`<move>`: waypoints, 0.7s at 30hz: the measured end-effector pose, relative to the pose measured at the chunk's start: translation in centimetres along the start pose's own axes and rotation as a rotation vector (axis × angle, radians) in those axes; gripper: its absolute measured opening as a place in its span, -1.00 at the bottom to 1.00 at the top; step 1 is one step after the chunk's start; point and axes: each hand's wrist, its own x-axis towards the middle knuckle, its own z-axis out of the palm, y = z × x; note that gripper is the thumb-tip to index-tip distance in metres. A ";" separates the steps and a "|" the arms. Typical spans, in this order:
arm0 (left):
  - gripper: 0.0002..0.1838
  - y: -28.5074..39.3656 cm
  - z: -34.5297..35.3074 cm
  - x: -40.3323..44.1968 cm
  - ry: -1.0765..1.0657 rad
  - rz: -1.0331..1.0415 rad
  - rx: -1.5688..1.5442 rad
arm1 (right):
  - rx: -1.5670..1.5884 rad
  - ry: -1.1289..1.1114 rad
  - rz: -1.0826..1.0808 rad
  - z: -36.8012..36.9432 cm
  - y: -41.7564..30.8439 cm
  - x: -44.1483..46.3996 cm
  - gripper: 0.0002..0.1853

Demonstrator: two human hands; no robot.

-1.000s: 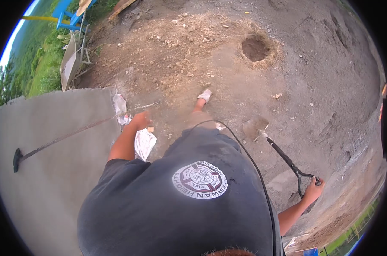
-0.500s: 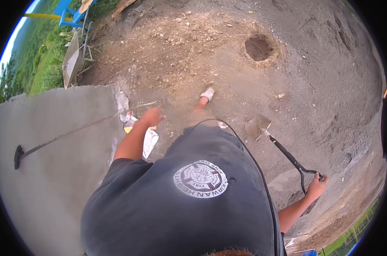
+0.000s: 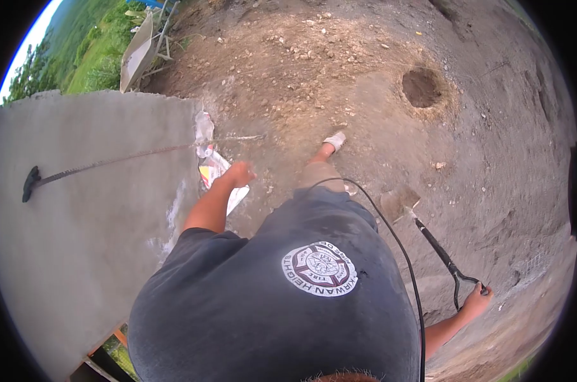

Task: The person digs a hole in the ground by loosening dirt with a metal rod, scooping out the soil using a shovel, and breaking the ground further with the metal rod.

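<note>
My right hand (image 3: 475,300) is wrapped round the D-shaped handle of a shovel (image 3: 436,247). The shovel's blade (image 3: 400,202) rests on the dirt ahead of my feet, to the right. My left hand (image 3: 240,174) hangs above a white paper bag (image 3: 237,198); whether its fingers are apart or curled is not clear. Beside that hand, a long thin rod with a black grip (image 3: 31,184) lies across the smooth grey concrete surface (image 3: 97,229), its far end reaching over the dirt.
A round hole (image 3: 421,88) is in the dirt at the upper right. A wheelbarrow (image 3: 137,53) stands at the upper left, near greenery. Crumpled plastic (image 3: 204,130) lies along the concrete's edge. Wire mesh (image 3: 534,266) shows at the right. One foot (image 3: 334,141) is on the ground.
The view has turned, so the hole, wheelbarrow and shovel appear further right. My left hand has moved away from over the plastic and rod. My right hand has stayed on the shovel handle.
</note>
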 end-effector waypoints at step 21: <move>-0.50 -0.1 -1.3 0.8 0.046 0.060 0.028 | 0.043 0.038 -0.008 -1.1 -0.9 -1.9 -0.50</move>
